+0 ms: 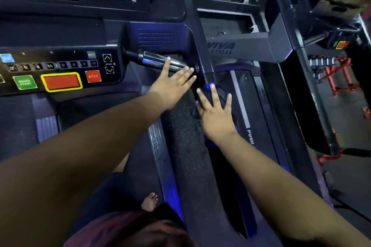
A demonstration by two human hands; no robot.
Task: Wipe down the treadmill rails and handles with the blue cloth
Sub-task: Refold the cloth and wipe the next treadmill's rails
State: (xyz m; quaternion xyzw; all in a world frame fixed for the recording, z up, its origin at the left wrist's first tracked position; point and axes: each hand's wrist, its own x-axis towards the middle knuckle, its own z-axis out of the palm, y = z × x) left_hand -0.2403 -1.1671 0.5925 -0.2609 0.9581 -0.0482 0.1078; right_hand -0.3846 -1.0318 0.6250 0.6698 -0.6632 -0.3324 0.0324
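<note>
Treadmill [200,146]: dark machine filling the view, seen from above.
Control panel [60,70]: on the left, with a green start button, a red stop button [93,76] and a large red pad framed in yellow.
Side rail [184,136]: black, grainy top, running from the upright post toward the person.
Handle [156,60]: shiny bar between panel and post.
Left hand [172,84]: released, fingers straight and spread — fingertips at the handle and the post joint, grasping nothing.
Right hand [215,114]: flat, fingers splayed, pressing the blue cloth [220,94] onto the rail's outer edge just below the post.
Risk: the cloth, only pinned under a flat palm, could slide off the rail edge; the left hand sits near the panel — a stray reach could press a button.
</note>
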